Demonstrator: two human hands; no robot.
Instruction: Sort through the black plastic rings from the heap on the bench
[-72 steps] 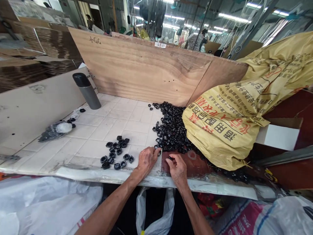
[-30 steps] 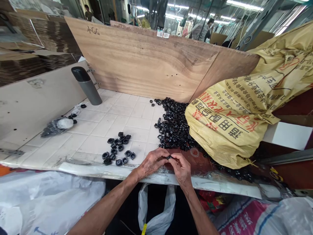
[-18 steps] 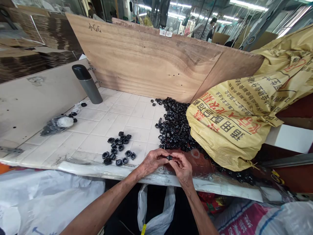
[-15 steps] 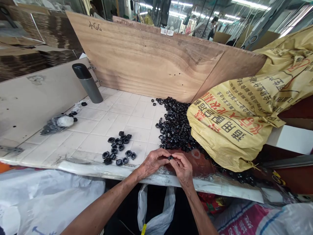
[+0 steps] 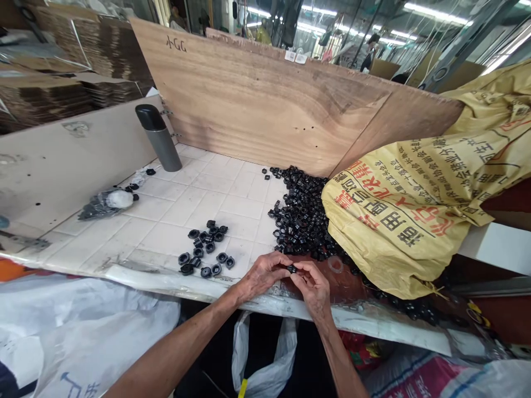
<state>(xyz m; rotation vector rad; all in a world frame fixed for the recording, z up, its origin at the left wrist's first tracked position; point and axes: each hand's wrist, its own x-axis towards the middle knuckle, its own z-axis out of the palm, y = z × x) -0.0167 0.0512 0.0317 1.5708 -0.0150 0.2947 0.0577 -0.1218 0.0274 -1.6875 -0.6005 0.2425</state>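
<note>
Between the fingertips of both hands is a small black plastic part [image 5: 292,269], held just above the front edge of the table. My left hand [image 5: 265,274] pinches it from the left, fingers closed. From the other side, my right hand [image 5: 314,284] grips the same part between thumb and fingers. Its exact shape is mostly covered by the fingertips. A large heap of black plastic parts [image 5: 301,213] lies just beyond the hands. To the left, a loose group of round black parts [image 5: 206,249] rests on the white tiled surface [image 5: 166,232].
A yellow printed sack [image 5: 390,215] slumps over the heap's right side. Behind stands a wooden board [image 5: 257,99]. A grey flask [image 5: 164,141] stands at the back left, near a clear bag of black pieces [image 5: 102,204]. A translucent ring [image 5: 335,264] lies right of my hands.
The camera view has shifted slightly, so the scene sits a little further right. Both hands still hold the small black part in nearly the same pose.
</note>
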